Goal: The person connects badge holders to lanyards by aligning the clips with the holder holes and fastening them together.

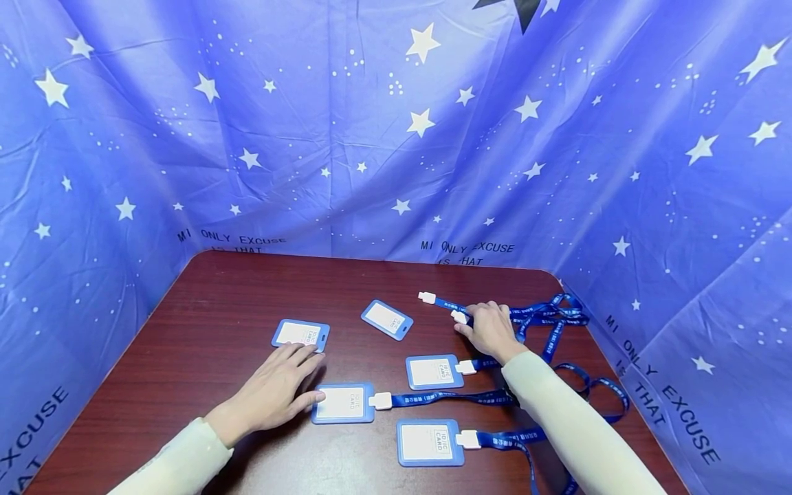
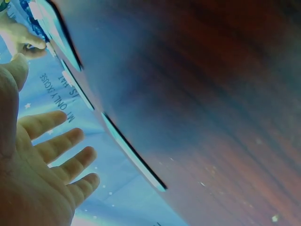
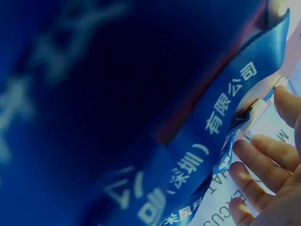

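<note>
My left hand, fingers spread and palm down, hovers between two blue-framed badge holders with white cards. Its fingertips overlap the edge of the far left badge holder; its thumb overlaps the near badge holder, which is attached to a blue lanyard. My right hand is over the far right lanyards, with a white clip beside its thumb and index finger. In the right wrist view, a gap shows between that thumb and the fingers, and a printed lanyard runs close by.
A loose badge holder lies at the far middle; another lanyard's white clip points toward it. Two more badge holders, one mid-table and one nearer, have lanyards attached. Lanyard loops spread along the right side. A starry curtain surrounds the table.
</note>
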Motion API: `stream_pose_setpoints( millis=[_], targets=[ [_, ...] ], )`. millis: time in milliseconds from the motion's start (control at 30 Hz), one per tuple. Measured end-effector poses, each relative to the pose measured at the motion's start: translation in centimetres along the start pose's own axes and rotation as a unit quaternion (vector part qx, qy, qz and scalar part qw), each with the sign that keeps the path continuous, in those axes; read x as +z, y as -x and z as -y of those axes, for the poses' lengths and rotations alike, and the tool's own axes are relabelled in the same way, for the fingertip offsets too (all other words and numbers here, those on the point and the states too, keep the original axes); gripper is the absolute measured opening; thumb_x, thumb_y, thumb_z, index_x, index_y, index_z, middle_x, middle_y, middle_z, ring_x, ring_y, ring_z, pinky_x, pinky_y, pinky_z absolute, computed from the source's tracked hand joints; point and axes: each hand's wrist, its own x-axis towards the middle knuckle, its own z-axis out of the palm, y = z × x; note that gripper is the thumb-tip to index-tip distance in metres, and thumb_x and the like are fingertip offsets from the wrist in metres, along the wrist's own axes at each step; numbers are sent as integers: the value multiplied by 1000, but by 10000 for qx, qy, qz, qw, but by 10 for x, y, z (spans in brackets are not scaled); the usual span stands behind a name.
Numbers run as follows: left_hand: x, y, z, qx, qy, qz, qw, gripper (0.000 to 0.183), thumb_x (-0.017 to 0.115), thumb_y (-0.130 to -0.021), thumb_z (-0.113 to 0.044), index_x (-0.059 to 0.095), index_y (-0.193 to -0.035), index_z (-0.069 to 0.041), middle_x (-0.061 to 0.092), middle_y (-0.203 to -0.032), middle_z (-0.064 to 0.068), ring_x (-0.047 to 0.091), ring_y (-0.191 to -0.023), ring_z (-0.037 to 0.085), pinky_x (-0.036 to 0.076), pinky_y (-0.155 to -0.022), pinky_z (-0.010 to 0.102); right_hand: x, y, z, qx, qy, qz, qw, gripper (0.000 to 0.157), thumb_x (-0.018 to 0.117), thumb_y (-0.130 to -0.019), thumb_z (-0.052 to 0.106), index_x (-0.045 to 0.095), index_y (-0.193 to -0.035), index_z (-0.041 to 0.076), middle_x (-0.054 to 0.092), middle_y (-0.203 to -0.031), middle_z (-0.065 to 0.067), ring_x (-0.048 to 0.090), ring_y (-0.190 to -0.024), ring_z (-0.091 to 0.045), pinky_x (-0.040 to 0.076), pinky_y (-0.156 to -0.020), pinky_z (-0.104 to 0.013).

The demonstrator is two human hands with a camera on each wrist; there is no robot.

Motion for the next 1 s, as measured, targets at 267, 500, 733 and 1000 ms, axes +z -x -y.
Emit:
stream_pose_setpoints(
  millis=[267,500,733,1000],
  targets=[
    [1,-1,1,58,-48,-80,9999,60,72,-94,-43,63,-136,-2,62,-135,17,54,-129,38,39,-112,57,1,-5,1,64,143,115,9998,51,76,-93,38,70,-125,-2,70,-119,-19,57,-103,-34,37,-82,-46],
    [1,0,1,35,-22,-25,10000,59,72,-94,-43,63,-136,-3,61,-136,16,53,-129,38,39,-112,57,5,-6,1,195,233,223,9993,49,76,-93,36,71,-124,-1,71,-118,-18,57,-103,-33,38,-82,-44],
    [3,0,2,110,-68,-61,9999,60,72,-94,-44,63,-136,-2,62,-134,15,54,-128,36,39,-112,56,9,-8,2,10,260,57,9996,34,78,-93,31,76,-112,3,72,-103,-13,57,-93,-30,38,-80,-44],
    [4,1,1,83,-34,-39,10000,60,72,-94,-43,63,-136,-1,61,-135,16,53,-128,37,38,-113,55,9,-5,6,-176,168,-117,9996,18,78,-91,20,76,-101,5,73,-97,-11,59,-91,-30,40,-84,-47]
  ],
)
